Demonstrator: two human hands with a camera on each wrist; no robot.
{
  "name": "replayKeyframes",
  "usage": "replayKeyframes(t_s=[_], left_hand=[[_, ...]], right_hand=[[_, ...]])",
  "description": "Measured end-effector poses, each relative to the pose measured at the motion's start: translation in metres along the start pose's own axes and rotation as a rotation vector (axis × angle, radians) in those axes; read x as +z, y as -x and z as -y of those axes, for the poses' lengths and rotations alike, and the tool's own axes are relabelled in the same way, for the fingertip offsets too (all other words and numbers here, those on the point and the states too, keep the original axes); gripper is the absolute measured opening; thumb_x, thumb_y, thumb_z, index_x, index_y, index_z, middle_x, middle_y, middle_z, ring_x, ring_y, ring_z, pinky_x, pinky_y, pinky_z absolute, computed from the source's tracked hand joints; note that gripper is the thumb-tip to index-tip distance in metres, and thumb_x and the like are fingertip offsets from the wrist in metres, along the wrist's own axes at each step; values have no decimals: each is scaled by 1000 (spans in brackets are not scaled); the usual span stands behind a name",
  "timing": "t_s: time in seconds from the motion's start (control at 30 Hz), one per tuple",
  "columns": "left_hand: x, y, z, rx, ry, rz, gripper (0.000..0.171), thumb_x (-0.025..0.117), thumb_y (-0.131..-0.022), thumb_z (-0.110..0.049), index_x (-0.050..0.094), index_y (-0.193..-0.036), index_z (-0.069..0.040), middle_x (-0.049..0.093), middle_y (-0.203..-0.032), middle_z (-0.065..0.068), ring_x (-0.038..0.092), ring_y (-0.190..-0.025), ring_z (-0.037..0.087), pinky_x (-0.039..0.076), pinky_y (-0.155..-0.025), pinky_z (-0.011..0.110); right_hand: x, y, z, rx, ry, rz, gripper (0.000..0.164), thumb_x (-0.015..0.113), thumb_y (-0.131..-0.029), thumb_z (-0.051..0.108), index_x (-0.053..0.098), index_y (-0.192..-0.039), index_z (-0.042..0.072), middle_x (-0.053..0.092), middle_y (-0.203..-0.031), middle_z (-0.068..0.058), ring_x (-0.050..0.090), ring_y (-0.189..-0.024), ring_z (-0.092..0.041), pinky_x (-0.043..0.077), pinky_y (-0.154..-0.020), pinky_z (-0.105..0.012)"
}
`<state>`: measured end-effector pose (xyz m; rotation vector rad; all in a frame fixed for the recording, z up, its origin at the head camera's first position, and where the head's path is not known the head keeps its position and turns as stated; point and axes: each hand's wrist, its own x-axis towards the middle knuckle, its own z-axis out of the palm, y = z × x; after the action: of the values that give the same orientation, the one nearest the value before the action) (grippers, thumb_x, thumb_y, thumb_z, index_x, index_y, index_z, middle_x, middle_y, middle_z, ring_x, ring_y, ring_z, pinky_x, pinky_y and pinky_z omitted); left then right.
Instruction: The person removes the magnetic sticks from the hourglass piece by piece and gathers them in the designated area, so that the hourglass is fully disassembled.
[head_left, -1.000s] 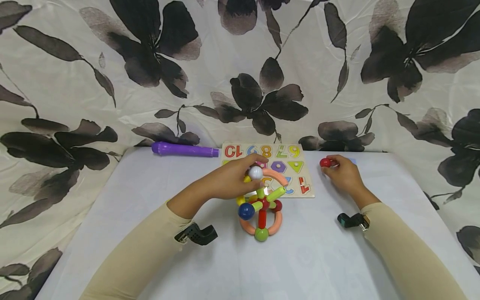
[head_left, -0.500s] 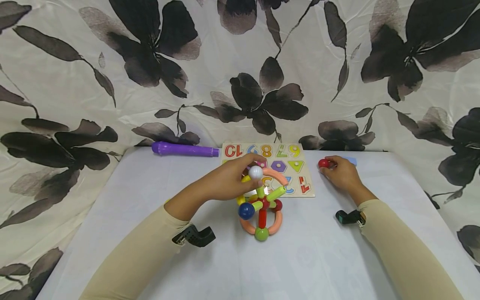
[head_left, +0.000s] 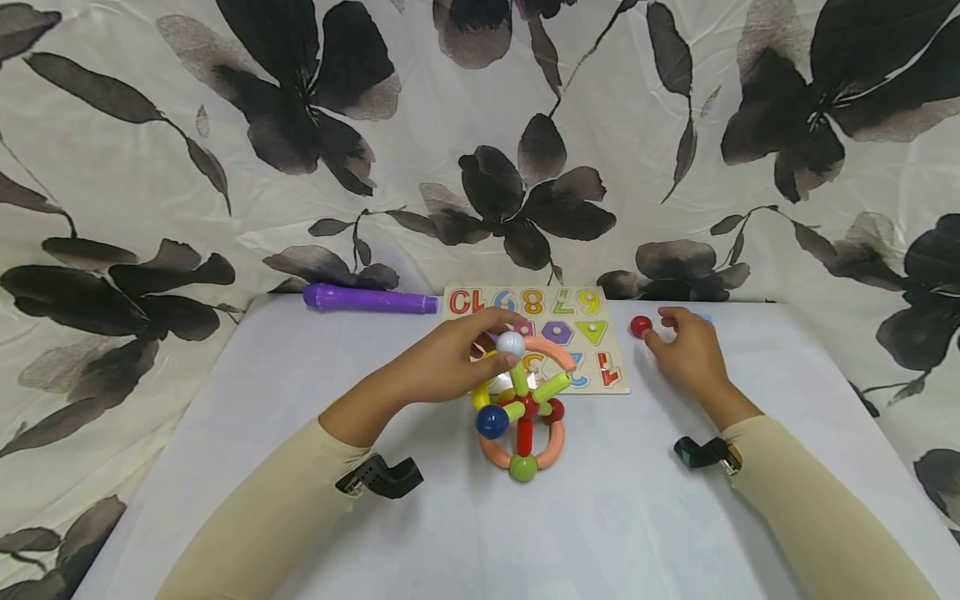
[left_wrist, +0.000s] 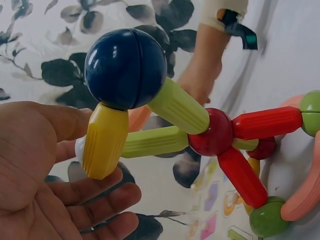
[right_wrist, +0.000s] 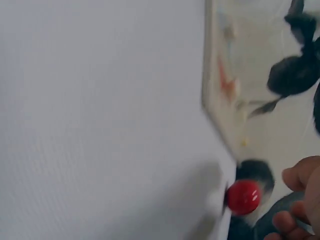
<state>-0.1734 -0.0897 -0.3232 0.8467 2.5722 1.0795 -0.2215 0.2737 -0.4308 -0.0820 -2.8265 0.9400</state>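
Observation:
A toy built of colored sticks and balls stands in the middle of the table; its red center ball joins green and red sticks. At its top, my left hand holds the white ball between thumb and fingers. In the left wrist view the dark blue ball and a yellow stick partly hide that grip. A loose red ball lies on the table at the right. My right hand is just beside it, fingers apart, and a gap shows in the right wrist view.
Behind the toy lies a wooden number-and-shape puzzle board. A purple microphone-like toy lies at the back left. A small light-blue piece shows partly behind my right hand. A floral cloth hangs along the back edge.
My right hand has let go of the red ball and drawn slightly right, its fingers spreading. The ball sits a little farther left. My left hand has shifted slightly left, still at the white ball.

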Motion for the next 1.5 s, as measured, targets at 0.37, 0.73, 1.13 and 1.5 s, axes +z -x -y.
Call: replayKeyframes(t_s=[0.37, 0.73, 1.13, 1.5], left_hand=[[3, 3, 7, 8, 72, -22, 37, 61, -105, -23, 60, -142, -26, 65, -124, -3, 62, -104, 18, 57, -80, 30], [4, 3, 8, 15, 82, -29, 37, 60, -105, -22, 60, -142, -28, 66, -127, -3, 64, -104, 17, 57, -81, 31], [4, 2, 7, 29, 94, -33, 37, 60, -105, -21, 61, -142, -25, 66, -124, -1, 65, -103, 18, 58, -80, 29], [5, 3, 9, 58, 62, -42, 45, 70, -99, -17, 60, -142, -24, 67, -128, 0, 66, -107, 21, 56, -88, 36]], right_hand=[[13, 76, 66, -213, -430, -21, 30, 62, -101, 4, 48, -126, -4, 65, -113, -15, 61, -103, -19, 51, -79, -16], [39, 127, 102, -214, -731, 146, 47, 68, -95, -2, 35, -127, 2, 63, -125, -15, 60, -116, -29, 57, -79, -23], [57, 134, 115, -129, -776, 151, 54, 76, -92, 3, 31, -122, 6, 68, -123, -19, 64, -67, -39, 57, -58, -26], [59, 130, 120, -65, -727, 134, 58, 79, -90, 4, 31, -122, 11, 72, -115, -16, 66, -70, -35, 58, -59, -26]])
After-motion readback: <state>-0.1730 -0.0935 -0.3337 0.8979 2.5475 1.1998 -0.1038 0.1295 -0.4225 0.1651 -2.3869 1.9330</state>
